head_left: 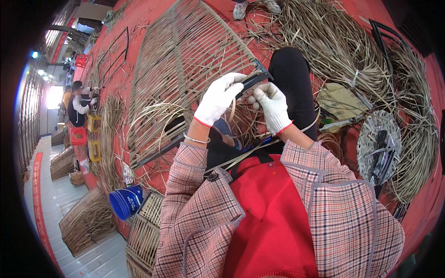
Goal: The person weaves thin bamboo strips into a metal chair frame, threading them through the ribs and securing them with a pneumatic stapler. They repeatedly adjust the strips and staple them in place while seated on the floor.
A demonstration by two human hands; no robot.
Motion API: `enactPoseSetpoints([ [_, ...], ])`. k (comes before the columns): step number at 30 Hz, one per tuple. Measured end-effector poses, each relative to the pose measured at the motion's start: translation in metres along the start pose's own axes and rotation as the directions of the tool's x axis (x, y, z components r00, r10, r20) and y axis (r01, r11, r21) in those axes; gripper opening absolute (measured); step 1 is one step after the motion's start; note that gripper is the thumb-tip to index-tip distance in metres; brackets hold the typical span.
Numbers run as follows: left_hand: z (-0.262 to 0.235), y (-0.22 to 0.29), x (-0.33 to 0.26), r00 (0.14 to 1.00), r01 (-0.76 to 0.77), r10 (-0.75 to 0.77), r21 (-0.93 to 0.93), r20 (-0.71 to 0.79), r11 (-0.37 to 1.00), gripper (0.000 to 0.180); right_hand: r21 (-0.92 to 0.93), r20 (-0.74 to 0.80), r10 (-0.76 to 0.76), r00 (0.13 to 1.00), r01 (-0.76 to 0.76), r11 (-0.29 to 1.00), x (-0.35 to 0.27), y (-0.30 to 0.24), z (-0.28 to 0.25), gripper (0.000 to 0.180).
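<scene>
In the head view, your left hand (pixel 219 99), in a white knitted glove, is closed around a dark bar (pixel 254 82), with the thumb and fingers bent over it near its end. Your right hand (pixel 274 107), gloved the same way, is just beside it on the right, half curled, with the thumb close to the bent fingers. You cannot tell from here whether a thin strip is pinched between those fingertips or whether they touch the bar.

The bar lies along the near side of a large slatted frame (pixel 175 46), which spreads ahead of your left hand and off to its left, strung with rows of pale strips. A narrow strip (pixel 232 111) hangs in a loop just below your left hand, and more loose strips (pixel 155 113) arc out to its left. Your dark-clad knee (pixel 289 69) is just ahead of your right hand.

Well ahead and to the right of your right hand, a big bundle of strips (pixel 333 46) lies on the red floor (pixel 139 21). A yellowish sack (pixel 340 102) is nearer on that same side, with a silvery round bundle (pixel 371 134) farther right and toward you. Behind and to the left of your left hand is a blue bucket (pixel 123 204); far to its left, another person (pixel 79 106) is near yellow stools (pixel 94 123).
</scene>
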State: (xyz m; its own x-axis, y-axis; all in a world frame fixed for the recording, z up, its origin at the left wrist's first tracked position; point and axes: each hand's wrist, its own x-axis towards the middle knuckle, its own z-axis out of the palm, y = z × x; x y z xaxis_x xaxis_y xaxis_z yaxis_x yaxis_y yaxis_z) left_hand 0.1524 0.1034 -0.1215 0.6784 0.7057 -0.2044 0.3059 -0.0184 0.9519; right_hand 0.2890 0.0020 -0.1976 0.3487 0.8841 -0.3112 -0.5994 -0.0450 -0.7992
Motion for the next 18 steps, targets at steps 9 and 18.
enactPoseSetpoints([
  [9, -0.002, 0.003, 0.0, 0.998, -0.057, 0.057, 0.081, 0.002, 0.995, 0.032, -0.407, 0.037, -0.19, 0.981, 0.189, 0.894, 0.008, 0.0, 0.002, 0.009],
  [18, -0.002, 0.012, -0.002, 0.999, -0.049, 0.049, 0.004, 0.007, 0.999, 0.032, 0.052, 0.05, -0.087, 0.995, 0.084, 0.995, 0.008, -0.012, 0.006, 0.018],
])
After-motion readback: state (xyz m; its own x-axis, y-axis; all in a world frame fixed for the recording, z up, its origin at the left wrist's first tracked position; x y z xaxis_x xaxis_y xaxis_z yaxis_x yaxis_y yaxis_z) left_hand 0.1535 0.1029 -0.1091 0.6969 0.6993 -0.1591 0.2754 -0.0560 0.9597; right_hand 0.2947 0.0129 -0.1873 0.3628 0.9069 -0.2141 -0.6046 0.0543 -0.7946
